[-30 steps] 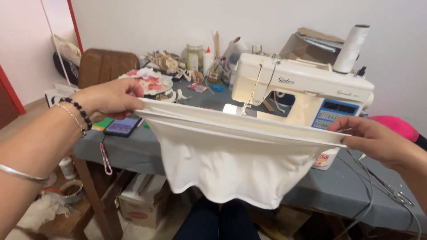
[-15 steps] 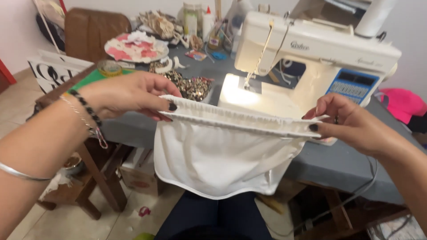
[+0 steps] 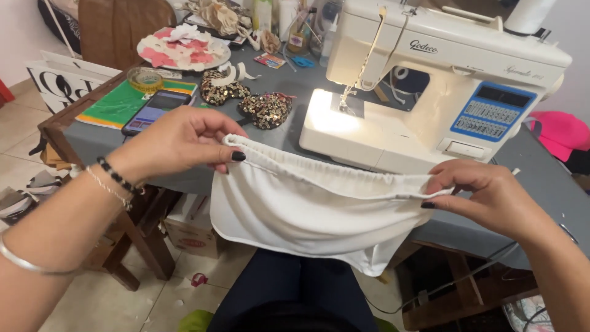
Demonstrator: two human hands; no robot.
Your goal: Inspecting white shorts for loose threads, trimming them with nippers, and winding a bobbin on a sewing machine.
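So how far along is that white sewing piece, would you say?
The gathered top edge of the white fabric piece already looks stitched, puckered all along. In hand: the left hand and the right hand pinch its two ends, holding it spread in front of the sewing machine, whose lamp is lit. Nothing lies under the needle. Whether the lower hem needs sewing, I cannot tell.

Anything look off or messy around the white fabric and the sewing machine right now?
Nothing damaged or spilled. The white fabric hangs between the left hand and right hand, its top edge gathered. The sewing machine stands upright. Small scraps litter the floor under the table.
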